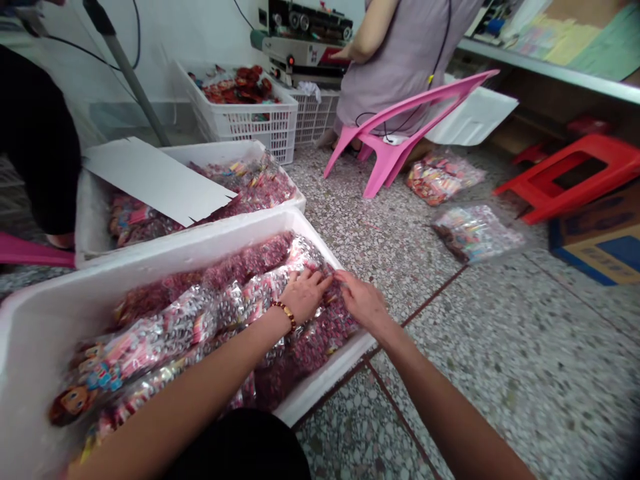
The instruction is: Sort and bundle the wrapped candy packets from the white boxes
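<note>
A white foam box (340,373) stands before me, filled with rows of shiny clear plastic packets (187,313) with pink and silver print. At the box's left end, a packet shows a printed cartoon figure (75,400). My left hand (303,295), with a beaded bracelet (284,313) at the wrist, lies on top of the packets with its fingers stretched out. Just right of it, at the box's right rim, my right hand (364,301) has its fingers bent together at the end of the packet row. What those fingertips hold is hidden.
Behind is a second foam box (295,200) of packets, a white board (155,177) across it. Farther back are a white crate (250,120), a machine (305,50) and a seated person (380,87) on a pink chair (395,160). Bagged packets (475,233) and a red stool (575,177) stand right.
</note>
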The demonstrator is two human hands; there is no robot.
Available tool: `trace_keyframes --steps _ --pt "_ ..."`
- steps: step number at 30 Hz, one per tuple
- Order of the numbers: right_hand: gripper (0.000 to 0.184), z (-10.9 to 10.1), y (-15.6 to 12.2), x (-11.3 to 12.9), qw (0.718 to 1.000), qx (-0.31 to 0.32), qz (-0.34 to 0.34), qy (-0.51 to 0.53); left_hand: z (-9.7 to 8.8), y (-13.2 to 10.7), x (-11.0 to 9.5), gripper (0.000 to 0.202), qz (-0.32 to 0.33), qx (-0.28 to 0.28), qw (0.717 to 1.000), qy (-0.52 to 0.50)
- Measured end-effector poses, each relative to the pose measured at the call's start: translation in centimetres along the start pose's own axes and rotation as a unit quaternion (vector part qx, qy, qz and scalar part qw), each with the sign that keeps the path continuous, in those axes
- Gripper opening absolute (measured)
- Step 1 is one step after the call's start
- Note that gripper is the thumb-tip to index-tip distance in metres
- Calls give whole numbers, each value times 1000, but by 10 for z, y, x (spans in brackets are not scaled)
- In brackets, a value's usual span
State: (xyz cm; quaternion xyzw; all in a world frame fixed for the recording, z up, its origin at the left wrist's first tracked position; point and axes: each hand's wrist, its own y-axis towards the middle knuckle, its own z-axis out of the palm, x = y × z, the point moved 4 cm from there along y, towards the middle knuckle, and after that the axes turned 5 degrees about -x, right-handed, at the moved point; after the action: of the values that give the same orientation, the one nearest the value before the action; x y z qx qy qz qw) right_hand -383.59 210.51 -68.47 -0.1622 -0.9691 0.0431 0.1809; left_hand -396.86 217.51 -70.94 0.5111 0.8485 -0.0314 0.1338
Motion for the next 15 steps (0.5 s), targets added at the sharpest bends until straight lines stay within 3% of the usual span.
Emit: trace_keyframes --steps 3,7,11,15 --pt "53 6 -15 10 998 40 -27 -49 -3 -4 0 31 7 -3 1000 8" --pt "51 9 -21 6 995 28 -89 44 -3 -13 2 30 19 -17 1000 10" --pt "46 9 -8 -3 996 -14 -50 77 1 -13 2 36 16 -5 1000 1" --pt "50 17 -3 7 998 33 -45 36 1 -12 1 32 -1 2 1000 -14"
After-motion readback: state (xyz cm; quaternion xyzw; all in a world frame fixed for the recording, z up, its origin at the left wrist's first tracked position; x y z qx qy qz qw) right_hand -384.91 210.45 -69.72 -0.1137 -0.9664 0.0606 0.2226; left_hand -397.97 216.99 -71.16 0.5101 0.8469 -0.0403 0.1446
